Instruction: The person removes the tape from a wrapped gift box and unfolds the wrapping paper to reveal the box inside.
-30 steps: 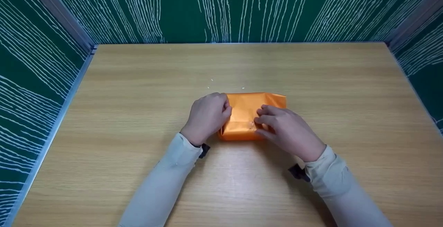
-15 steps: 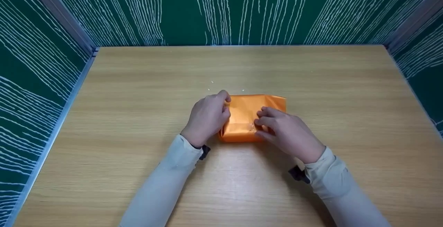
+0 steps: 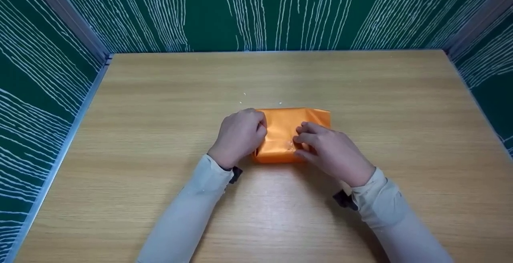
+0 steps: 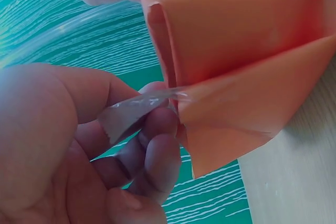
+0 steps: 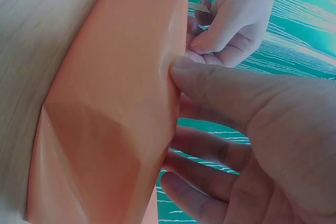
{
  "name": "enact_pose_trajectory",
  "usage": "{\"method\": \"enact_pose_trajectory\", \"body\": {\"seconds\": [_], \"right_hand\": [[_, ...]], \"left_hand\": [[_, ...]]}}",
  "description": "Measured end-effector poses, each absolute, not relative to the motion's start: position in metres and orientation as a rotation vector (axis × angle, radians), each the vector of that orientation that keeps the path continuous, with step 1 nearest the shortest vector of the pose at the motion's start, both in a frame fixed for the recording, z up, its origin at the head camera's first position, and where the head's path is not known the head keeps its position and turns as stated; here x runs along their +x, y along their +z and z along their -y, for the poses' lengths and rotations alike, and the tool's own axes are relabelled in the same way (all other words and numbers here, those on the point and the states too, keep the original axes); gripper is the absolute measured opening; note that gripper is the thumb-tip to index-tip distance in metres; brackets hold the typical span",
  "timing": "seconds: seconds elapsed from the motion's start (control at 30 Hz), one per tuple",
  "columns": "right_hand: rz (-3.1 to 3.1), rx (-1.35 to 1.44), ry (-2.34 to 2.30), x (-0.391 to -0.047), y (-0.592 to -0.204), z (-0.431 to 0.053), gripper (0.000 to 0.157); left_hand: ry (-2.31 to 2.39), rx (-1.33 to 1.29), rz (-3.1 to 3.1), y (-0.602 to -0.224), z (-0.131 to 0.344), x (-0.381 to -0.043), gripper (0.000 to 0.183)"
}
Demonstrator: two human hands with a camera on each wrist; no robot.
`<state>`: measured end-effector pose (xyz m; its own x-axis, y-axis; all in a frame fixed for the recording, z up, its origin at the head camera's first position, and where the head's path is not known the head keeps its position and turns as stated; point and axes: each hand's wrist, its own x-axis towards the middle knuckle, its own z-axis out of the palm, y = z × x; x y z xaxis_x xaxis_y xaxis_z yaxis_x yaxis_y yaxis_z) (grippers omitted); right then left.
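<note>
A parcel in orange wrapping paper lies mid-table, its left end an unsealed fold with a pointed flap in the left wrist view. My left hand is at that end, fingers curled. Thumb and index finger pinch a strip of clear tape; one part sticks to the paper edge, and its cut end hangs loose. My right hand rests on the parcel's right half, fingers slightly bent. In the right wrist view its thumb presses the near top edge, while the other fingers lie along the top.
The wooden table spreads around the parcel. Small white scraps lie just behind it. Green panels with white streaks stand at the back and both sides. A dark wrist mount sits under the right cuff.
Half a second ago my left index finger lifted at the parcel's left end; now it is curled down again. My right hand and the parcel have stayed in place.
</note>
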<state>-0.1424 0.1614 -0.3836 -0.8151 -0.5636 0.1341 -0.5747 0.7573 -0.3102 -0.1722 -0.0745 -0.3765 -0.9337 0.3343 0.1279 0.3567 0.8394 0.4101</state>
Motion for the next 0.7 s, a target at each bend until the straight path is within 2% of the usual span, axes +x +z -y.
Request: {"method": "enact_pose_trajectory", "body": {"seconds": [0.57,0.7], "right_hand": [[2.914,0.941,0.519,-0.1426,-0.3842,-0.1627,0.029],[2.91,0.951,0.526,-0.1442,-0.3839,-0.1622,0.028]], "left_hand": [[-0.753,-0.488,3.03,-0.3758,0.074,-0.172,0.015],[-0.782,-0.489,3.008,-0.3747,0.0736,-0.1738,0.005]]}}
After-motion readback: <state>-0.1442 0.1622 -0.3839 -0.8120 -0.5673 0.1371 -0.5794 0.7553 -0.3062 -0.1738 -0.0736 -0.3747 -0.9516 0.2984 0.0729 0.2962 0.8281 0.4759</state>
